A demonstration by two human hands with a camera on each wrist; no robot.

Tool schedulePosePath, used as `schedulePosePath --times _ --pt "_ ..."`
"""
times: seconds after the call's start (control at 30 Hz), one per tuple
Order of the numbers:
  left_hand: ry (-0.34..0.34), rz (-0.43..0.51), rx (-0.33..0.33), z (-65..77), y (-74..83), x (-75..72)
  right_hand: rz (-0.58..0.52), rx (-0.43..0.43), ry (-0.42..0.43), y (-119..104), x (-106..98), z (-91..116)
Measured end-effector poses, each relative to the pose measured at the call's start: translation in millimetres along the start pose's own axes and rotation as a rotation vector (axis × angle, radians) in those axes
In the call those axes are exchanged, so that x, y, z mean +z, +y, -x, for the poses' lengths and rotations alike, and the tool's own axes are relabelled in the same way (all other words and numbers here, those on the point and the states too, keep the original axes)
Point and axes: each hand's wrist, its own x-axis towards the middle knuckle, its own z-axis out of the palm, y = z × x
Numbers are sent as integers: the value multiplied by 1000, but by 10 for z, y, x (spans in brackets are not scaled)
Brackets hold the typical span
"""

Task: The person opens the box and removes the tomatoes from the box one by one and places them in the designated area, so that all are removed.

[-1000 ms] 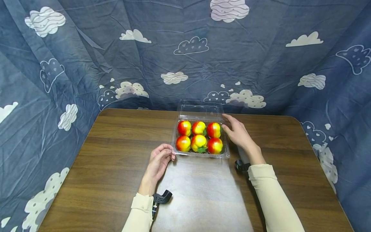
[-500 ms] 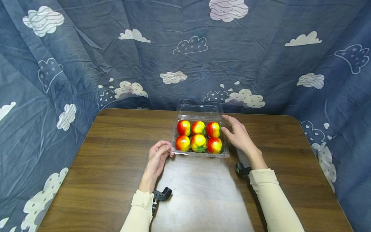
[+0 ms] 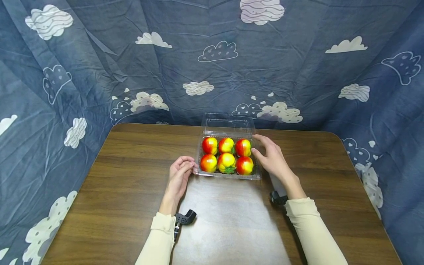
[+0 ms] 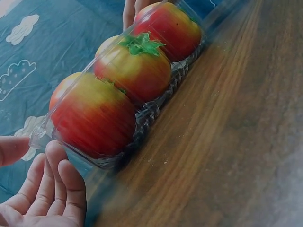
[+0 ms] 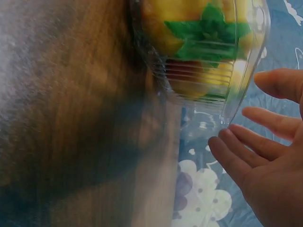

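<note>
A clear plastic clamshell container [image 3: 228, 176] lies on the table with its transparent lid [image 3: 228, 123] folded back. Several round red-and-yellow fruits [image 3: 226, 162] sit inside in two rows; green star-shaped leafy tops [image 5: 208, 35] show on some. My left hand [image 3: 179, 176] pinches the container's near left corner, its thumb and fingertips either side of the rim in the left wrist view. On the other side, my right hand [image 3: 273, 156] has its fingers extended along the container's right edge, fingertips right at the rim, with thumb and fingers spread in the right wrist view.
The brown wooden table [image 3: 132, 184] ends just behind the container, whose lid reaches past the far edge. A blue curtain with white clouds [image 3: 212, 73] hangs behind and at both sides. Each wrist wears a black camera mount [image 3: 186, 217].
The right hand has slid slightly toward the near side along the container's edge. The left hand and the container's near left corner have shifted slightly left. The fruits stay in place inside.
</note>
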Motion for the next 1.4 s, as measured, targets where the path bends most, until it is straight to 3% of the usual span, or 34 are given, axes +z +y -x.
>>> schedulePosePath --times 0.4,0.97,1.4 --pt "-19 -42 29 -97 -7 -1 0 -10 23 -70 -1 143" --pt "-95 -264 121 -231 18 3 33 -36 17 -246 16 349" --pt "-128 -320 114 -258 1 -11 86 -90 3 -318 52 405"
